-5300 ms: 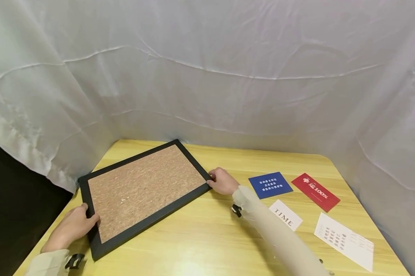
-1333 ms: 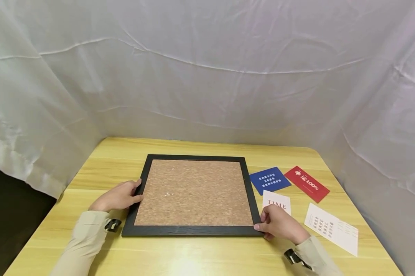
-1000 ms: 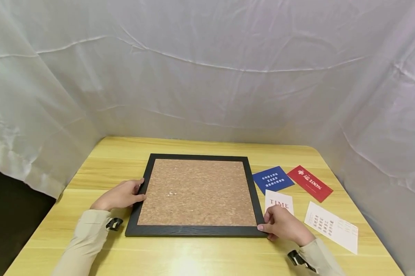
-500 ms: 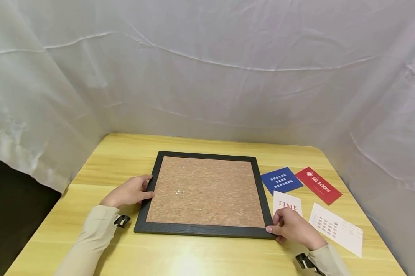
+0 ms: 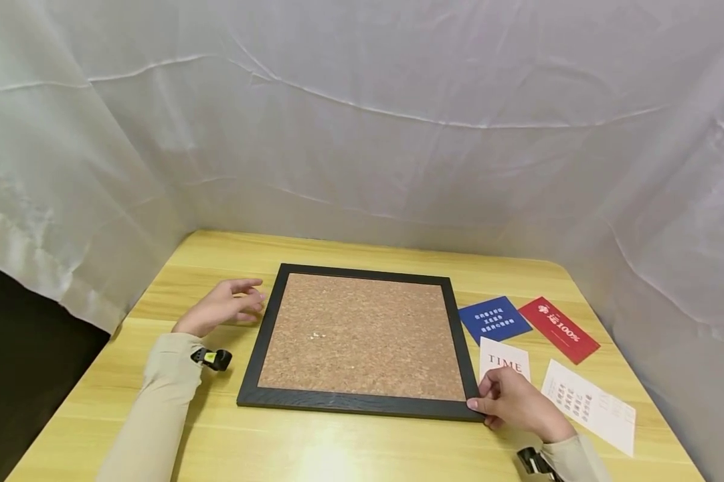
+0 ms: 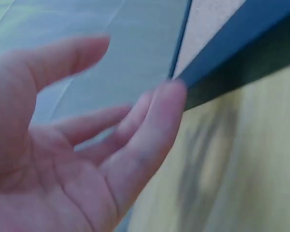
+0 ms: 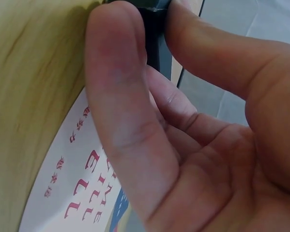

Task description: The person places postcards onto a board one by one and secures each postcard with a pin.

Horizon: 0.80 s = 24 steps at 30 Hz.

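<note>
A cork board [image 5: 362, 335] with a black frame lies flat on the wooden table, its long side facing me. My right hand [image 5: 518, 403] pinches the frame's near right corner, thumb on top and fingers at the outer edge; the right wrist view shows thumb and index finger on either side of the black frame [image 7: 158, 48]. Off the board's left side is my left hand [image 5: 225, 306], fingers spread and loosely bent, holding nothing. In the left wrist view its fingertips overlap the end of the dark frame [image 6: 232, 48].
Right of the board lie a blue card [image 5: 496, 318], a red card [image 5: 559, 329], a white card [image 5: 499, 355] reading TIME, partly behind my right hand, and a larger white card [image 5: 591, 406]. Grey-white curtains [image 5: 362, 134] enclose the table [image 5: 302, 445].
The board was turned from a slant at the left to square in the middle. Since half a second ago my left hand has let go of its left edge; my right hand keeps its corner.
</note>
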### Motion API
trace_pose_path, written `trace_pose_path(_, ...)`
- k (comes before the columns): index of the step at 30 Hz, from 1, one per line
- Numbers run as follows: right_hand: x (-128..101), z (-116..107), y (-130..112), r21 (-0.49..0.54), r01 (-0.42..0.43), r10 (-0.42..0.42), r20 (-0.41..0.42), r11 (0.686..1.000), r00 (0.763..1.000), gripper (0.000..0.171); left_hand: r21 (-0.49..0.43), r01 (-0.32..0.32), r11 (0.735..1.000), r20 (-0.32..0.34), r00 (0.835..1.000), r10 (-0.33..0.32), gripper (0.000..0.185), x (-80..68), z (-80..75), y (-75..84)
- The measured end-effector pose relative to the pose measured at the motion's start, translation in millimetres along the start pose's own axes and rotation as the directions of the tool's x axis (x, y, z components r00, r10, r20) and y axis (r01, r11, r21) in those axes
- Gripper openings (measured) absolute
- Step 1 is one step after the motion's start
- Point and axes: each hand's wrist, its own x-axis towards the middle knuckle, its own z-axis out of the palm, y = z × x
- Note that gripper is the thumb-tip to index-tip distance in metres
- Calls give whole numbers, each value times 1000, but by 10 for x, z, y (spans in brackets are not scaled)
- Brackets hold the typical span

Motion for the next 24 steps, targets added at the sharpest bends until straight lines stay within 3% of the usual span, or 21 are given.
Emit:
trace_pose_path(6,-22,1,10,7,-6,6,-8,1000,1000,29,114,64,991,-26,998,-61,72,28,64,12)
trace_pose_path(11,-24,-6,6,8,-4,4,-4,1000,1000,29,196,94,976,0,995,-96,72,21,147,68)
trace_pose_path(16,-15,-4,7,8,-6,6,1,1000,1000,28,180,87,980,41,995,-96,65,9,214,98)
trace_pose_path(24,-5,-5,3,0,-19,19,2,1000,1000,28,166,85,982,28,996,-90,61,19,245,72)
